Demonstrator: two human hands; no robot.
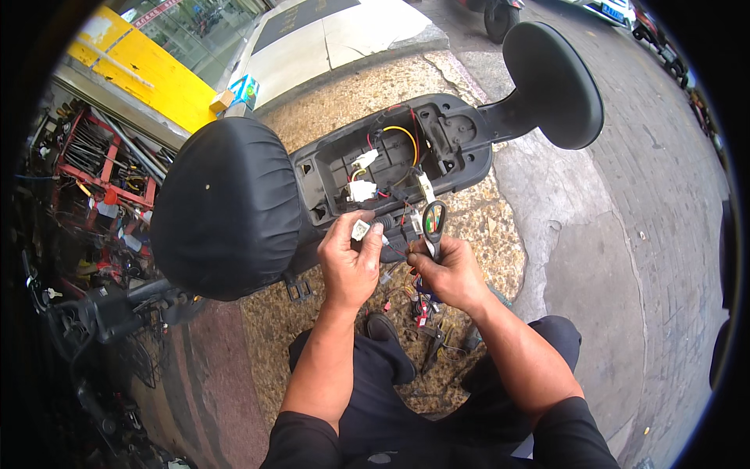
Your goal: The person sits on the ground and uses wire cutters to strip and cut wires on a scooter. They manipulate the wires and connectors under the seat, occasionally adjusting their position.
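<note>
My left hand (pixel 351 258) pinches a small white plug connector (pixel 361 229) beside a black corrugated sleeve (pixel 382 223). My right hand (pixel 446 270) grips a tool with a black oval loop handle (pixel 433 219), perhaps scissors, close to thin red and black wires (pixel 397 248). Just beyond both hands lies the open black plastic compartment (pixel 375 162) of a scooter, holding white connectors (pixel 361 190) and red and yellow wires. A padded black seat (pixel 219 207) is left of it; a black pad on a bracket (pixel 551 82) is at its right.
Tools on a red rack (pixel 117 164) crowd the left side, below a yellow board (pixel 137 62). Loose wires and small parts (pixel 422 313) lie on the pebbled paving (pixel 496 227) near my feet. Parked scooters (pixel 500 19) stand along the grey pavement at the upper right.
</note>
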